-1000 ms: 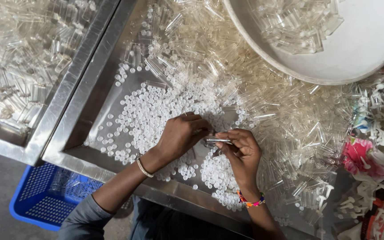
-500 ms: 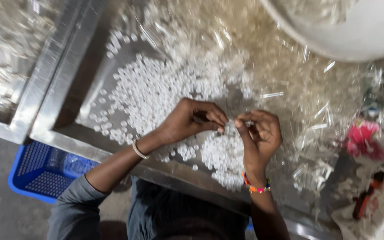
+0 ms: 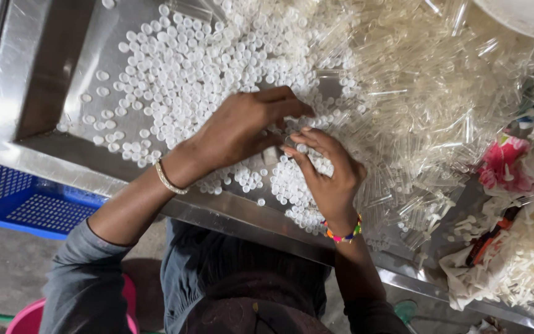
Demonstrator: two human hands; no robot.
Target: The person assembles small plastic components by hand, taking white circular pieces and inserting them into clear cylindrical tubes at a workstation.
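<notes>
Over steel tray: left hand and right hand, fingers curled together among white caps; clear tubes beside; grasp unclear.

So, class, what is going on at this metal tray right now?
A person leans over a steel tray strewn with small white caps and clear plastic tubes. The left hand and right hand meet fingertip to fingertip over the caps, apparently working a small piece too hidden to identify. A blue crate sits below.

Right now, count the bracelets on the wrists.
2: a thin metal bracelet on the left wrist, a colourful beaded bracelet on the right wrist. Sleeves could hide others higher up.
</notes>
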